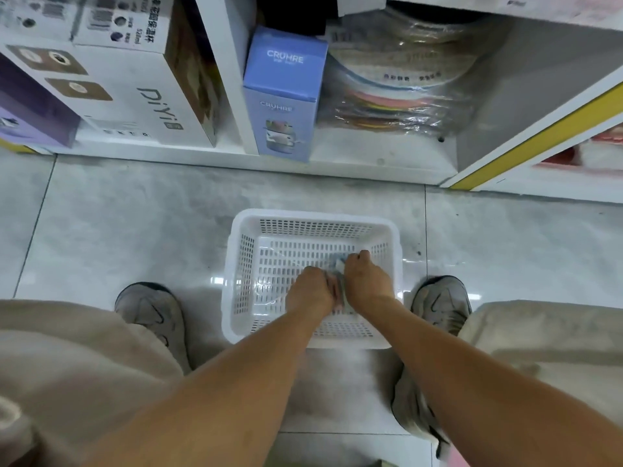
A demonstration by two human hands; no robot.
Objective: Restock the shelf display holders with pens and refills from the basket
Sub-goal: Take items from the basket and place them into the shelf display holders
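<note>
Below, a white basket (pixel 312 227) stood on the floor. Near its right wall, left hand (pixel 312 291) and right hand (pixel 365 281) curled together around a small pale packet (pixel 338 264); its long axis was indiscernible.

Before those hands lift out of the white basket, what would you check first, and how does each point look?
1. Left hand has a hold on the small packet: ok, its fingers curl at it.
2. Right hand has a hold too: ok, it grips the same packet from the other side.
3. What the packet contains, pens or refills: cannot tell, it is mostly hidden between the hands.
4. Nothing else left in the basket: cannot tell for the part under the hands; the mesh floor that shows is bare.
5. Basket sits flat on the floor tiles between the shoes: ok.
6. Display holders to fill are in sight: not ok, only boxes and wrapped goods show on the shelf.
</note>
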